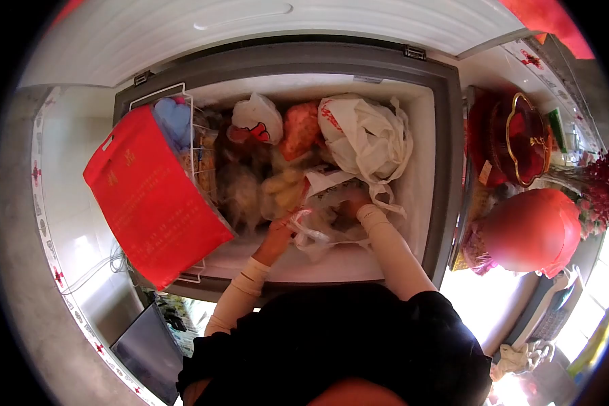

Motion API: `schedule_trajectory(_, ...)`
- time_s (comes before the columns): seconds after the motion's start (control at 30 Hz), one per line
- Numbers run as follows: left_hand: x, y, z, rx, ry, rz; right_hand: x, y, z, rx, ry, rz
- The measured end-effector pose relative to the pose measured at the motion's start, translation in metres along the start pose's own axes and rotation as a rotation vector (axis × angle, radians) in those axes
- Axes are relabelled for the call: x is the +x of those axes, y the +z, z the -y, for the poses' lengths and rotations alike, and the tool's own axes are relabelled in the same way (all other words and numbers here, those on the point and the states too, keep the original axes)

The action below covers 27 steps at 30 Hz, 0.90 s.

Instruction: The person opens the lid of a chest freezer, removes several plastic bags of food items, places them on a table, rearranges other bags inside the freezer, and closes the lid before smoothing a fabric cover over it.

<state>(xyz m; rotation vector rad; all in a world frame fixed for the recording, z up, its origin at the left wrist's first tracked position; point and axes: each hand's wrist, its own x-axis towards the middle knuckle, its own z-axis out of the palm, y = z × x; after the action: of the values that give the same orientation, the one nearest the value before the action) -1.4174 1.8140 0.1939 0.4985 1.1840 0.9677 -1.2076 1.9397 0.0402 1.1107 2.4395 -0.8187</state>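
Both arms reach down into an open chest freezer (459, 169). My left hand (276, 238) is closed on the edge of a clear plastic bag (311, 233) near the freezer's front wall. Inside the same bag's opening is my right hand (353, 206), its fingers hidden among the plastic and the contents. A bag with yellowish items (284, 189) lies just beyond my left hand. Behind my right hand sits a large white plastic bag (365, 135) with red print. A reddish bag (300, 128) and a smaller white bag (257, 118) lie farther back.
A red bag (155, 203) covers a white wire basket (191, 101) on the freezer's left side, with a blue bag (174, 120) in it. The raised lid (250, 34) stands behind. At right are a red glass bowl (521, 139) and a round red object (534, 230).
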Motion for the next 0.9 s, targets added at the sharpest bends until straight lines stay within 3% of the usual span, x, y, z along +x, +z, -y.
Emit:
schedule_trajectory(0.07,0.001,0.002,-0.004,-0.076,0.043,0.02,-0.002,0.0,-0.005,0.011,-0.016,0.006)
schedule_trajectory(0.13,-0.002,0.002,-0.011,0.093,0.075,-0.031,-0.004,-0.004,-0.004,0.085,0.061,0.053)
schedule_trajectory(0.27,0.002,-0.011,0.004,0.09,0.048,-0.063,-0.029,-0.029,0.011,0.115,0.042,0.082)
schedule_trajectory(0.37,0.005,-0.023,0.019,0.245,0.088,-0.105,-0.055,-0.057,0.025,0.129,0.011,-0.05)
schedule_trajectory(0.47,0.004,-0.026,0.018,0.085,0.012,-0.134,-0.081,-0.074,0.026,0.305,0.094,0.082)
schedule_trajectory(0.53,0.007,-0.028,0.014,0.205,-0.089,-0.158,-0.092,-0.075,0.015,0.766,0.109,0.003)
schedule_trajectory(0.57,0.007,-0.026,0.014,0.2,-0.081,-0.158,-0.098,-0.09,0.022,0.757,0.108,0.001)
schedule_trajectory(0.63,0.01,-0.017,0.015,0.175,-0.036,-0.167,-0.115,-0.123,0.033,1.144,0.126,0.015)
schedule_trajectory(0.67,0.012,-0.016,0.017,0.174,-0.024,-0.159,-0.12,-0.131,0.036,1.135,0.125,0.003)
schedule_trajectory(0.73,0.018,-0.017,0.023,0.276,0.045,-0.113,-0.13,-0.142,0.041,1.408,0.093,-0.137)
schedule_trajectory(0.77,0.019,-0.018,0.023,0.281,0.06,-0.1,-0.135,-0.144,0.041,1.403,0.088,-0.157)
schedule_trajectory(0.83,0.019,-0.017,0.019,0.693,0.103,-0.062,-0.146,-0.149,0.04,1.483,0.159,-0.232)
schedule_trajectory(0.87,0.017,-0.016,0.015,0.701,0.119,-0.049,-0.15,-0.15,0.041,1.482,0.155,-0.256)
schedule_trajectory(0.9,0.014,-0.015,0.011,0.832,0.318,0.042,-0.154,-0.147,0.041,1.575,0.14,-0.301)
